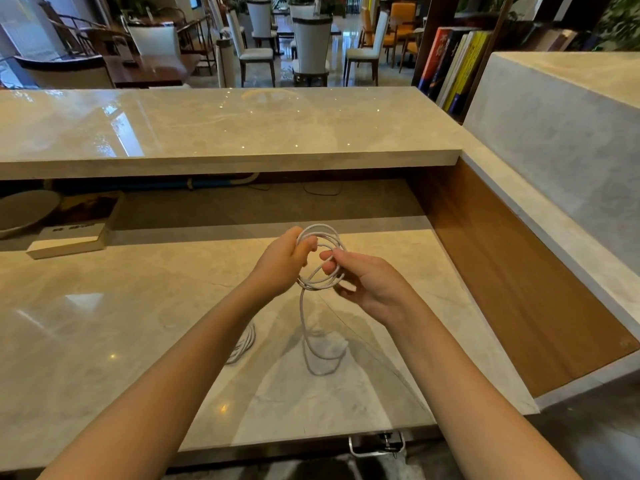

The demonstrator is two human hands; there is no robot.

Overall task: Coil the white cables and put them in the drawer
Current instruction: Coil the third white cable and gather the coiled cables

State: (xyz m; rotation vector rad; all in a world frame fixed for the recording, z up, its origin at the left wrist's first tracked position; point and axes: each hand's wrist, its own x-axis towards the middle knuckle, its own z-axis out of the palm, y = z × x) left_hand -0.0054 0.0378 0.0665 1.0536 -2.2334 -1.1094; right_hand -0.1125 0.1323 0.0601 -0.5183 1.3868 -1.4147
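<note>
Above the middle of the marble tabletop (pixel 104 323), the left hand (pixel 282 263) holds a looped white cable (pixel 322 226), fingers curled round the coil. The right hand (pixel 367 285) pinches the same loops. The cable's loose tail hangs down onto the tabletop. A second white cable (pixel 247 341) lies nearer the front edge, partly hidden by the left forearm.
</note>
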